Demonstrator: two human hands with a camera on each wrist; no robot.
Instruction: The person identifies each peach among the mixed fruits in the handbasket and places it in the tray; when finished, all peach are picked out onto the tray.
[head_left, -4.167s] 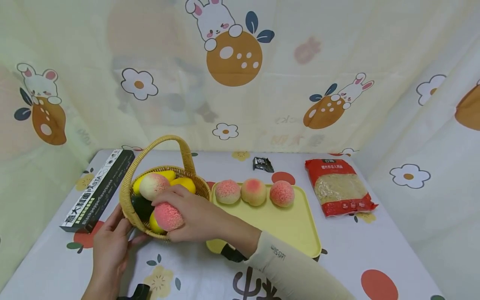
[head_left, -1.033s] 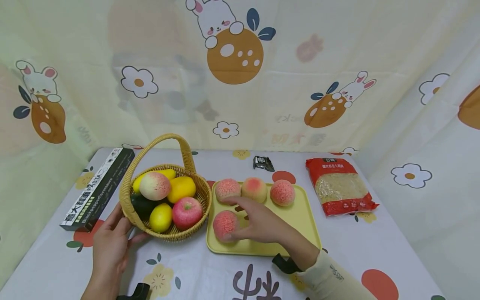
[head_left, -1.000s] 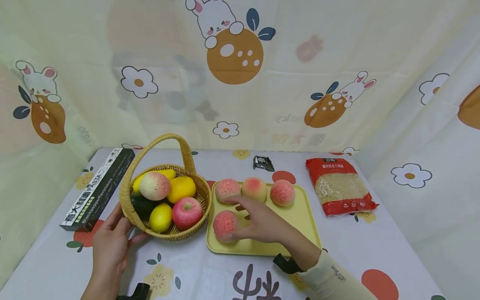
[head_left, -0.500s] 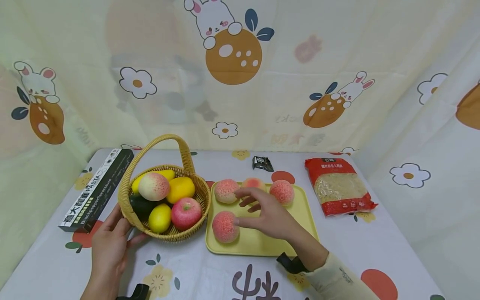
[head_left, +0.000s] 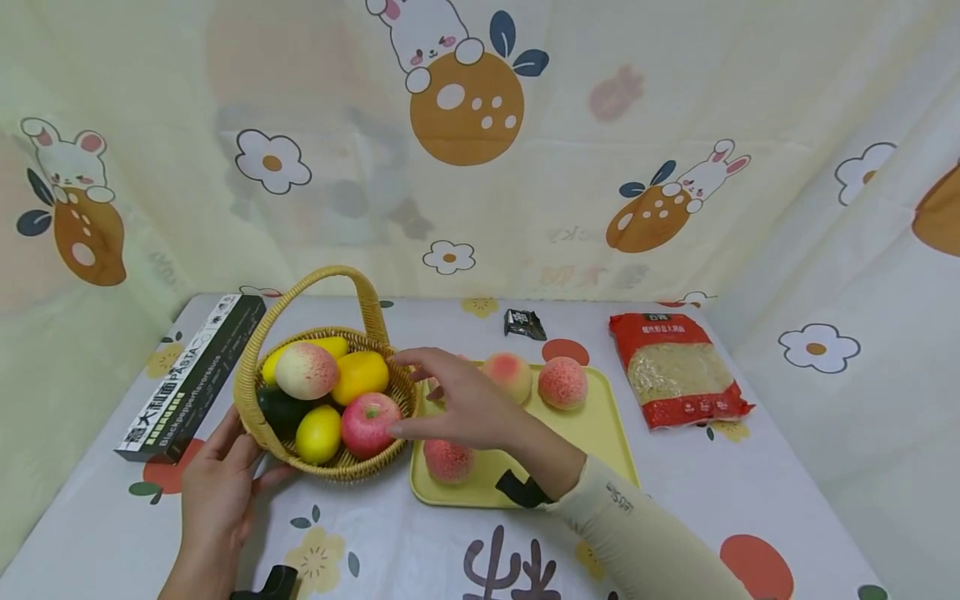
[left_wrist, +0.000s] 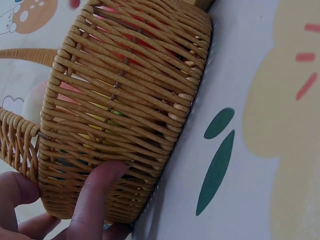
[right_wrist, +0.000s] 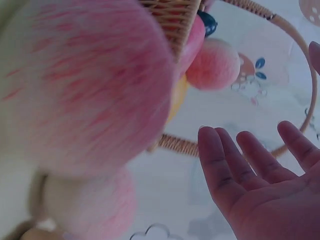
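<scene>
A wicker basket holds a pale pink peach, a red apple, a lemon, other yellow fruit and a dark green item. My left hand grips its left side below the handle; in the left wrist view the thumb lies against the weave. Above the basket's right rim, my right hand reaches with fingers spread and nothing held, thumb tip right at the apple. Under that hand, a peach sits on the yellow tray.
Along the tray's back stand more peaches, one mostly hidden by the right hand. A black pasta box lies left of the basket, a red bag of noodles at the right, and a small black packet behind the tray.
The right hand held a pink peach over the basket; that peach then stood on the tray's front left. Released, the hand has since moved left to the basket's rim. The left hand stays put.
</scene>
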